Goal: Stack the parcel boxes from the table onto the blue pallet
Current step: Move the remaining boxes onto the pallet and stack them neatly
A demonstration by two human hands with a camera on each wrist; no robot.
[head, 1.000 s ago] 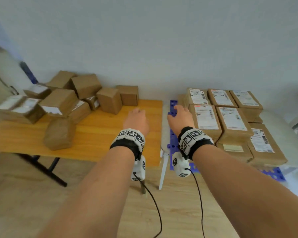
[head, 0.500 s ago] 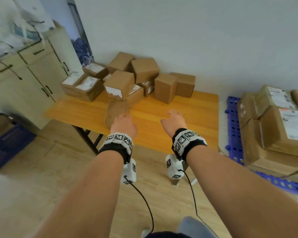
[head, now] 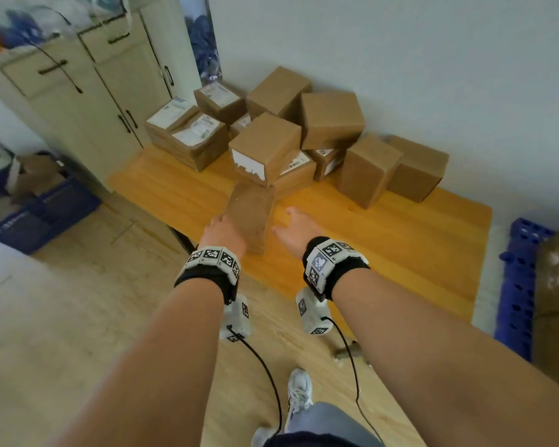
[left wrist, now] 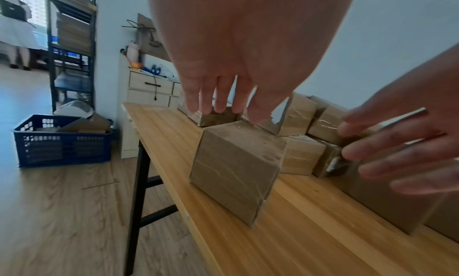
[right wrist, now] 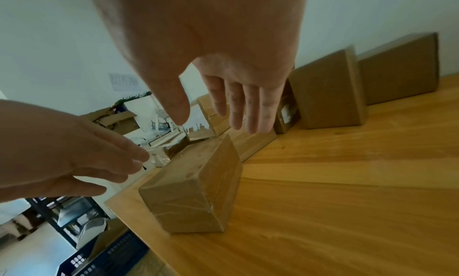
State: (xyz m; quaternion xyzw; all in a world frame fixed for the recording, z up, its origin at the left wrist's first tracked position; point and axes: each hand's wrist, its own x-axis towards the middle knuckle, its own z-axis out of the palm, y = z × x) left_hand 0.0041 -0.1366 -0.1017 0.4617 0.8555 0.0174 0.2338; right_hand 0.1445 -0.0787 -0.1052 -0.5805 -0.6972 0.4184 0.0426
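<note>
One second ago both hands were near the blue pallet (head: pixel 517 285), where labelled boxes already lie; now the person has turned back to the table (head: pixel 400 253), and the pallet is only a strip at the right border of the head view. This means, I think, that one box was just delivered and the next pick-up begins. The left hand (head: pixel 221 232) and the right hand (head: pixel 296 229) come to the nearest box (head: pixel 250 214), a plain brown one that stands alone near the front edge of the table, between the two hands. The fingers (left wrist: pixel 211 95) of the left hand are straight and a little spread, above the far end of the box's top, and hold nothing. The right hand's fingers (right wrist: pixel 248 107) are also straight and apart, to the right of the box and beyond it, with empty air under them. In the head view the left hand seems to touch the left side of the box, but the wrist views show a gap, so I cannot tell if there is contact. Behind the fingertips stands the pile of other boxes (head: pixel 329 124), some tilted on others. How many boxes the pile has is hard to count, and the pallet's stack is almost fully cut off and blurred.
</note>
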